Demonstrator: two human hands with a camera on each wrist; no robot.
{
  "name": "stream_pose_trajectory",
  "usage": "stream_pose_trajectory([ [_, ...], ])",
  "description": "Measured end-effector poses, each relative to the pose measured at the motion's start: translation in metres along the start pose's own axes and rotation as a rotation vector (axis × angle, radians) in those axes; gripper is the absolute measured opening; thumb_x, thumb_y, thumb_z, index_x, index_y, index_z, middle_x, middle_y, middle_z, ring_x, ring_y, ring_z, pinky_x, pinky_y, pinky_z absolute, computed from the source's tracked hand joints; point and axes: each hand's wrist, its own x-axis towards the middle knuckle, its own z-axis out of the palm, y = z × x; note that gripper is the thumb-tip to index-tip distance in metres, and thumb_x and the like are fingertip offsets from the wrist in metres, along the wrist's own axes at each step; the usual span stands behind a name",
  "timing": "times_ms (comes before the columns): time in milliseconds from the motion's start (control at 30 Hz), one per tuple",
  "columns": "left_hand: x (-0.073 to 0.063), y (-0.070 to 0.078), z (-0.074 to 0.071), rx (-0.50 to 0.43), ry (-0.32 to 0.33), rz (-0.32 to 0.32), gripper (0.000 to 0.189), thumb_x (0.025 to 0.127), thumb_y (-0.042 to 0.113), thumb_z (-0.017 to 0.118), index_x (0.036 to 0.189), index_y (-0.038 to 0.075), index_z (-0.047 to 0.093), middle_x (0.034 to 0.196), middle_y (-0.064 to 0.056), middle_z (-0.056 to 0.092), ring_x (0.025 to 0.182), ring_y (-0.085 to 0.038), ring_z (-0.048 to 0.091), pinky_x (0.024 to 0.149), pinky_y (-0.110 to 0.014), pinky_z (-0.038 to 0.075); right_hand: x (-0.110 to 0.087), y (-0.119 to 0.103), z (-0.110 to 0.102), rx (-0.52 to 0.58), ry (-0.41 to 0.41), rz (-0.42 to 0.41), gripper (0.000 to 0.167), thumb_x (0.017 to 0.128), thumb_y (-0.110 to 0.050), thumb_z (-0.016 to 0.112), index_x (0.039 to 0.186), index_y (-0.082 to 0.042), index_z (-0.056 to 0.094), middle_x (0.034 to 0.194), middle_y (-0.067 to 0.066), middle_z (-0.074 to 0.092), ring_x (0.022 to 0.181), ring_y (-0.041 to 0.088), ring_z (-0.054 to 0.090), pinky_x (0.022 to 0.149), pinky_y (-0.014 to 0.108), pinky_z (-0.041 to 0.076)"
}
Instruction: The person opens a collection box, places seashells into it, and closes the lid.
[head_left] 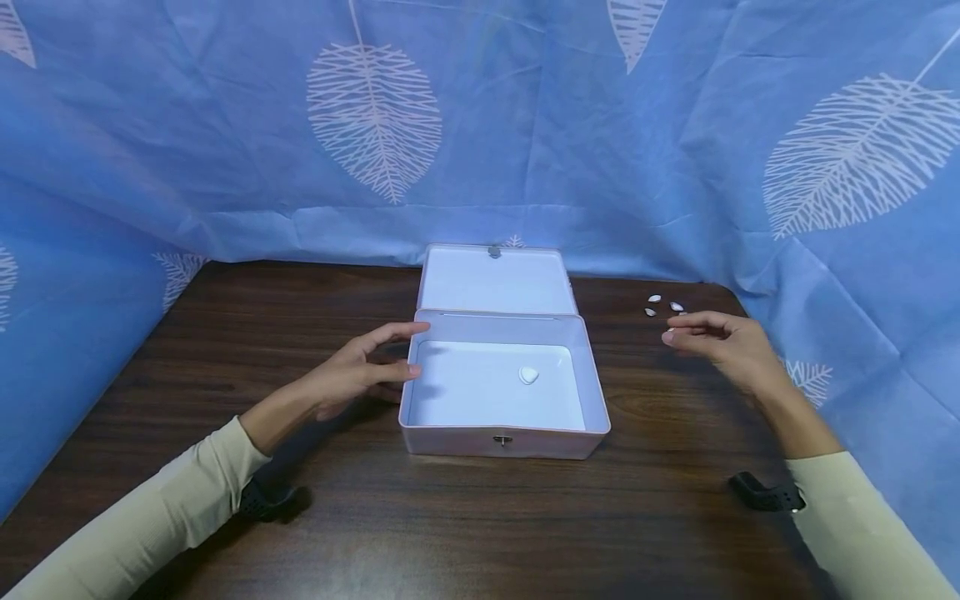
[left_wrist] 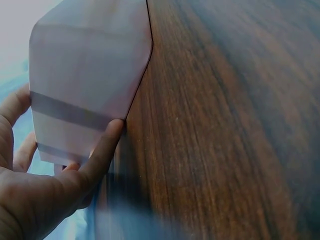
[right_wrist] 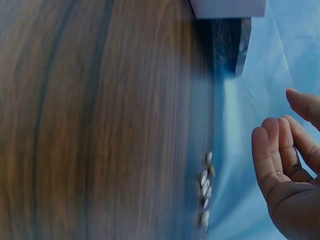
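Note:
A pale pink, shallow metal box (head_left: 457,442) stands with its hinged lid (head_left: 495,279) tipped back. On its white floor lies one small white shell-like piece (head_left: 528,375). My left hand (head_left: 356,367) touches the box's left side, its spread fingers reaching from the rim down to the bottom edge by the table, as the left wrist view shows. Over the table's right part hovers my right hand (head_left: 723,343), loosely bent, thumb apart from the fingers and nothing between them. Just beyond its fingertips lie several small white shell-like pieces (head_left: 655,298).
The dark wood table (head_left: 337,533) meets a blue curtain with white leaf prints (head_left: 525,150) along its back. The curtain also hangs close at the left and right. Black wrist bands (head_left: 765,492) sit at both sleeves.

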Motion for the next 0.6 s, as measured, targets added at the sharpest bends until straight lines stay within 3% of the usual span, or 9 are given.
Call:
stream_pose_trajectory([
  [267, 0.000, -0.002, -0.004, 0.051, -0.021, 0.028, 0.089, 0.101, 0.019, 0.087, 0.176, 0.027, 0.041, 0.188, -0.008, 0.018, 0.157, -0.049, 0.042, 0.111, -0.052, 0.059, 0.006, 0.019, -0.012, 0.046, 0.014, 0.011, 0.041, 0.106, -0.033, 0.083, 0.140, -0.010, 0.076, 0.111, -0.035, 0.073, 0.096, -0.004, 0.080, 0.086, 0.012, 0.060],
  [433, 0.000, -0.004, -0.007, 0.081, -0.037, 0.053, 0.098, 0.094, 0.020, 0.094, 0.176, 0.029, 0.040, 0.189, -0.006, 0.018, 0.159, -0.051, 0.041, 0.117, -0.060, 0.053, 0.008, 0.028, -0.019, 0.005, 0.003, 0.041, 0.046, 0.107, -0.036, 0.081, 0.142, -0.008, 0.072, 0.106, -0.038, 0.072, 0.095, -0.005, 0.079, 0.086, 0.013, 0.060],
  [600, 0.000, -0.005, -0.006, 0.090, -0.056, 0.092, 0.104, 0.092, 0.020, 0.096, 0.177, 0.027, 0.037, 0.189, -0.007, 0.016, 0.160, -0.053, 0.042, 0.119, -0.066, 0.051, 0.009, 0.038, -0.029, -0.001, -0.006, 0.072, 0.035, 0.107, -0.037, 0.081, 0.136, -0.018, 0.075, 0.101, -0.038, 0.073, 0.094, -0.006, 0.079, 0.083, 0.010, 0.058],
])
